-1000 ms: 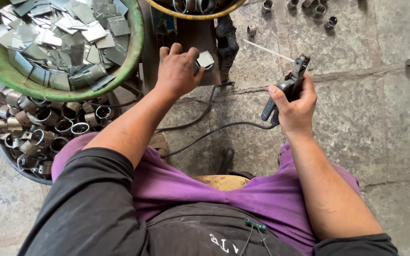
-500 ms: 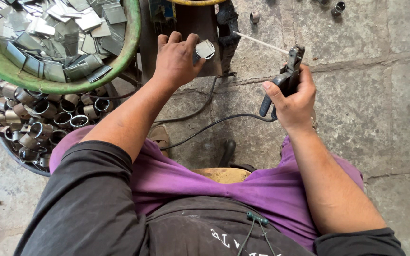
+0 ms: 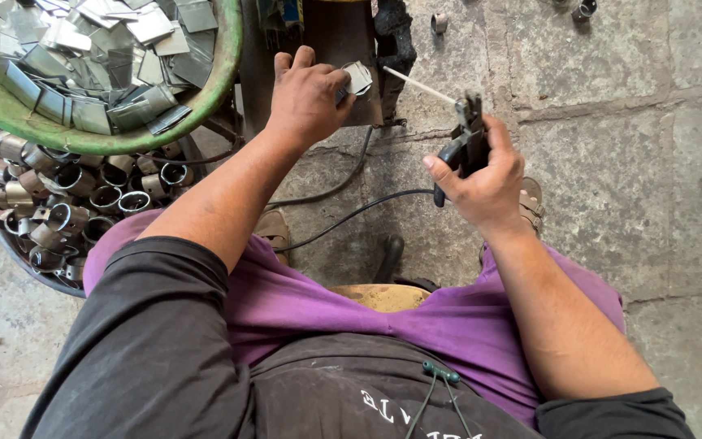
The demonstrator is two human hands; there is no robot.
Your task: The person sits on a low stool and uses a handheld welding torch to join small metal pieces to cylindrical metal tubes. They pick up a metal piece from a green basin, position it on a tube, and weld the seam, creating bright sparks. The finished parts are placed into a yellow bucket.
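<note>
The left hand [image 3: 306,97] pins a small bent piece of grey sheet metal [image 3: 358,77] against the dark upright steel fixture [image 3: 343,49], fingers closed over it so that the piece sits steady at the work point. The right hand [image 3: 485,179] is clenched round the black-handled electrode holder [image 3: 463,146], whose thin pale welding rod [image 3: 418,84] slants up and left so that its tip lies just beside the held piece; the angled hold keeps the knuckles clear of the joint. A black cable [image 3: 343,219] trails from the holder across the cracked stone floor [image 3: 611,122]. To the left, within reach of the left hand, a round green metal basin [image 3: 229,57] is heaped with flat, shiny cut sheet blanks [image 3: 99,57] with sharp edges. Below the basin, a lower dark tray [image 3: 18,252] holds short rolled metal rings [image 3: 83,203], dull and scorched in tone. Several loose rings lie on the floor along the top edge of the view. The person sits with purple fabric [image 3: 327,301] across the lap.
</note>
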